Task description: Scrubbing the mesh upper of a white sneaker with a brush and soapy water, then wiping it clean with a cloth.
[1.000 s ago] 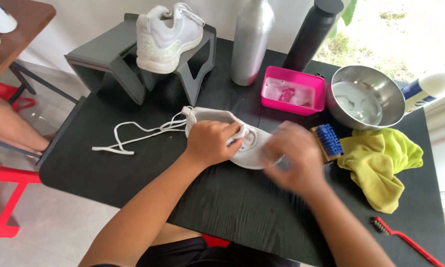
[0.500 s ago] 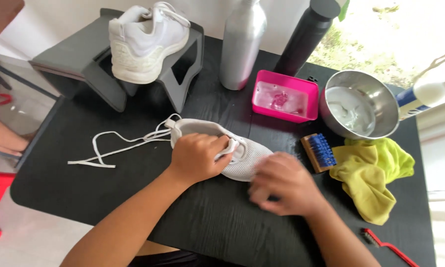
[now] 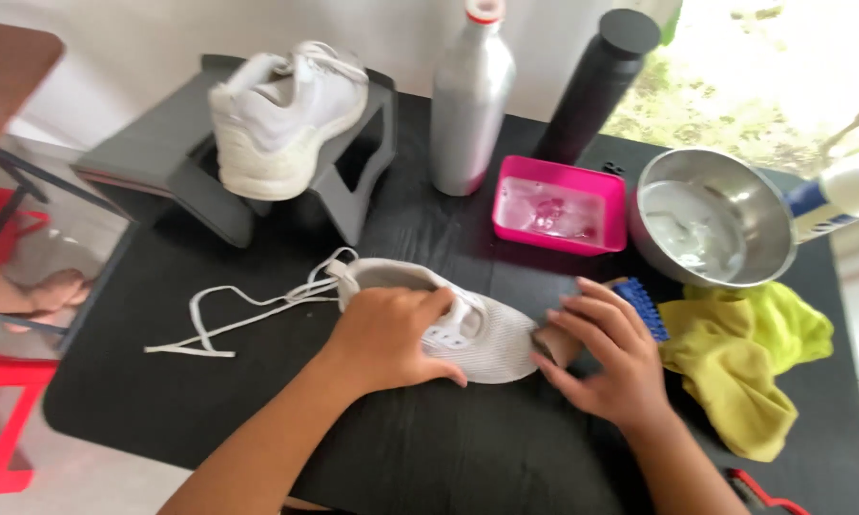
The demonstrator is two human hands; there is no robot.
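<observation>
Both hands on the job: left hand [image 3: 391, 334] fingers clamped on white sneaker [image 3: 477, 329] lying lengthwise on bench [image 3: 429, 448], toe toward right hand [image 3: 606, 358], fingers together over blue-bristled brush [image 3: 639, 307].

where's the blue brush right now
In the head view, the blue brush lies under the right hand, between the white shoe and the yellow cloth.

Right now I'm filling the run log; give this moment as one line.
left hand: pressing white shoe flat | right hand: on blue-bristled brush beside toe | laces: loose, trailing left | surface: black table
</observation>
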